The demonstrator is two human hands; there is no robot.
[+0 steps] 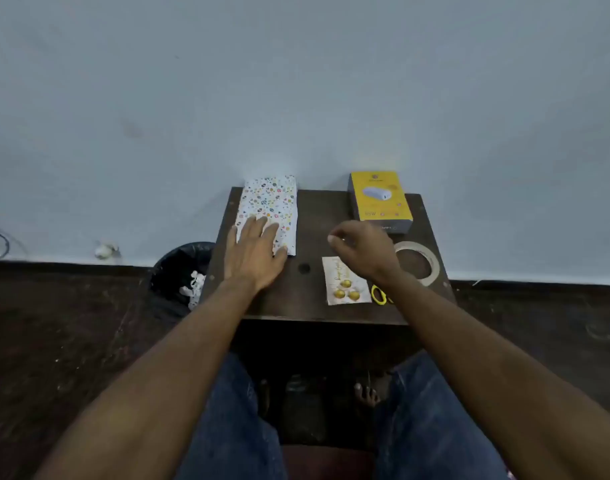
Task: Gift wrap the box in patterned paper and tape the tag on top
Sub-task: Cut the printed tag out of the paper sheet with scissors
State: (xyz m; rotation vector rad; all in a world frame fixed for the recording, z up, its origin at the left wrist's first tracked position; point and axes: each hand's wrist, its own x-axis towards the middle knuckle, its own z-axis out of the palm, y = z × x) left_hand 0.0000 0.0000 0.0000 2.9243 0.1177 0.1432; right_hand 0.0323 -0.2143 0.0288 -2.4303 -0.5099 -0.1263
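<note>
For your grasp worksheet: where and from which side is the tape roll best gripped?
Grip the tape roll by its right rim, coming from above: it lies flat with its hole open, and the right hand and wrist cover its left edge.

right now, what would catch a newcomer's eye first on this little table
The yellow box at the far right corner stands out most. Across from it, the left hand rests flat on the folded patterned paper, while the right hand hovers, fingers curled, above the tag.
</note>
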